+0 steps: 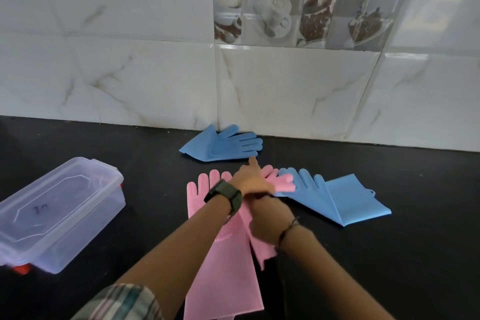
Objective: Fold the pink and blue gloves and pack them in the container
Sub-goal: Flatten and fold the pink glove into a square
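Here: black counter (389, 177) w/ gloves, marble-tile wall (130, 73) behind.

Countertop (104, 143): black, smooth, matte, running the full width from near to far. Back wall (130, 73): glossy white marble-look tiles with grey veining, meeting the counter at the far edge. Decorative tile panel (298, 3): upper right of centre, printed with coffee cups and beans. Light: soft, diffuse, reflecting off the tile glaze.

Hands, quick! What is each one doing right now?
Left hand: flat and open, pressing on a pink glove.
Right hand: on the same pink glove; grip cannot be told.
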